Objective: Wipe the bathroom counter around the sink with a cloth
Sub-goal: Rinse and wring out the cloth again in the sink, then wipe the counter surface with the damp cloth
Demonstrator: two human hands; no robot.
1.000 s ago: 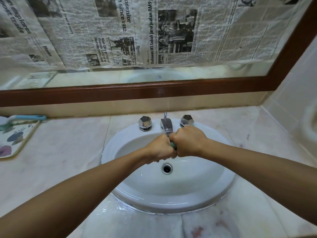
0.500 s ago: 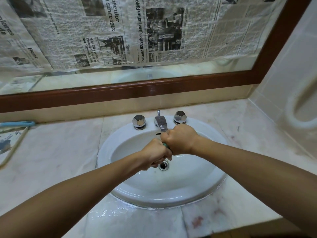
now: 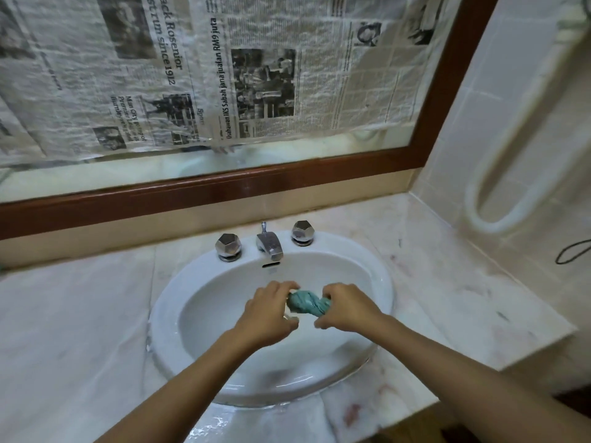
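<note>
both hands are gripping the twisted teal cloth (image 3: 308, 302) over the sink (image 3: 166, 310) bowl, left hand (image 3: 268, 314) and right hand (image 3: 347, 310) each clamping an end, so I'd be wringing in opposite directions over the basin, keeping drips off the counter (image 3: 70, 321)

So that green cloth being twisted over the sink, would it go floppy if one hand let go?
Probably. The cloth is wrung into a tight rope between the left hand and right hand, so it is soft fabric and would likely unwind and droop. It looks damp, so somewhat heavy for its size, and unlikely to slip.
</note>
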